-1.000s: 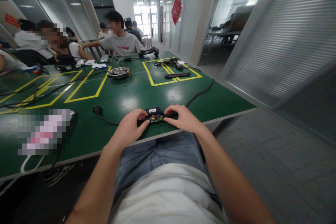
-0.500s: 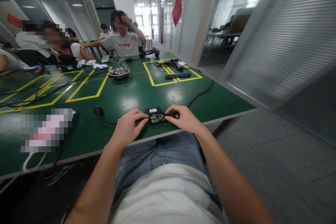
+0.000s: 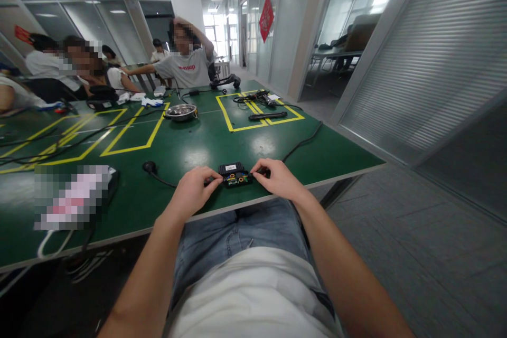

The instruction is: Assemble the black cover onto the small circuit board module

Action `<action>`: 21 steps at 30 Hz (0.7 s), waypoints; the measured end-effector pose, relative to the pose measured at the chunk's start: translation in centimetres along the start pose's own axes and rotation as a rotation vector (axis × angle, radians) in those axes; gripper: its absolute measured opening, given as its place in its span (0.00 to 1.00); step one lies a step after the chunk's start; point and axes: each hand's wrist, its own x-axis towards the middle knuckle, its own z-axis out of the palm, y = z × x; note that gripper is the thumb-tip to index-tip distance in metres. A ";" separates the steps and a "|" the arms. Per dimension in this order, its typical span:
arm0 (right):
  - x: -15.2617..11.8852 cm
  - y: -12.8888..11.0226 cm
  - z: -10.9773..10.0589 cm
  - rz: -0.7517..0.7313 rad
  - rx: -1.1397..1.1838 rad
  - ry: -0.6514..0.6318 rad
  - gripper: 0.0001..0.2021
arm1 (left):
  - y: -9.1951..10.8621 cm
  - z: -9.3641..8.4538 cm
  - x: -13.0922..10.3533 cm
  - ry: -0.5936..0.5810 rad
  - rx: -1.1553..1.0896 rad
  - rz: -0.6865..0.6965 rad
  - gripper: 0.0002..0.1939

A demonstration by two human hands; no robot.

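A small opened power adapter lies near the table's front edge. Its green circuit board (image 3: 237,179), with copper-coloured coils, shows in the black casing, and the black cover (image 3: 230,167) with a white label is just behind. At the adapter's left end, my left hand (image 3: 195,188) pinches the black cable that runs to a round black plug (image 3: 149,167). My right hand (image 3: 279,177) pinches the other black cable (image 3: 304,141) at the right end, close to the board. Fingers partly hide both cable ends.
The green table (image 3: 206,142) carries yellow tape outlines. Further back are a metal bowl (image 3: 181,112), a black bar (image 3: 268,115) and a heap of cables (image 3: 253,97). A blurred pink-and-white item (image 3: 77,198) lies at left. A person (image 3: 186,66) sits across the table.
The right fingers have drawn slightly away from the board, and the casing sits a little differently. My left hand has shifted slightly left. The person opposite has raised a hand to the head top.
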 end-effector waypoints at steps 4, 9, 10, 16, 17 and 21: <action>0.0 0.2 -0.1 -0.044 -0.078 0.015 0.05 | 0.0 0.1 1.0 0.055 0.006 0.058 0.12; -0.2 0.4 -0.1 -0.063 -0.093 0.000 0.07 | -0.3 1.0 2.3 -0.009 -0.007 0.017 0.17; -0.2 0.4 0.0 -0.065 -0.095 0.001 0.08 | -0.4 1.0 2.5 -0.026 -0.002 0.002 0.17; -0.4 0.4 0.1 -0.061 -0.086 -0.003 0.10 | 0.0 0.4 2.0 0.044 0.045 -0.099 0.13; -0.3 0.4 0.1 -0.056 -0.078 -0.002 0.09 | 0.2 0.3 1.7 0.070 0.031 -0.084 0.13; -0.3 0.3 0.1 -0.043 -0.008 0.011 0.10 | 1.2 -0.2 0.8 0.081 -0.088 0.075 0.16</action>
